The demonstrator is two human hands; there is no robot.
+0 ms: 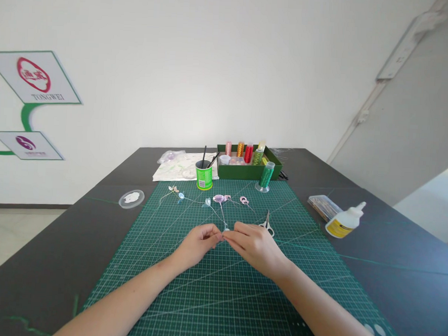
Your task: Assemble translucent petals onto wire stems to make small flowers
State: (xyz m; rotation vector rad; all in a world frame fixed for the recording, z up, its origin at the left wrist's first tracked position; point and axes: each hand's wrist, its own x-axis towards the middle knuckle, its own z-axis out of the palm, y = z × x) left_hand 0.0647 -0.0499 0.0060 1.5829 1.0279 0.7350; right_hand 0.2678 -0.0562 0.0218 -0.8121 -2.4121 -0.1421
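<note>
**Left hand (200,244) and right hand (255,246) meet at a small pale-blue petal piece (226,229)**

The bare right hand is closed, its fingers pinching the base of the petal piece, which sits just beyond the fingertips. The left hand is loosely curled, thumb and fingertips close together beside the right's; whether it grips a thread is too small to tell. Both are above a dark-green gridded cutting mat (211,296) on a black bench (37,274).

Just beyond the hands lies a lilac oval petal (219,199) on a thin pale stem; farther to their left are light-blue petals (181,196) and cream petals (172,189). White-handled scissors (269,230) lie just beyond the right hand. Well ahead of the hands stand a bright-green cylindrical can (204,177), a dark-green rectangular box (248,173) with coloured thread spools inside, and a green thread spool (267,175). A white plastic bottle with a yellow label (345,222) is well to their right, a clear round lid (121,201) well to their left.
</note>
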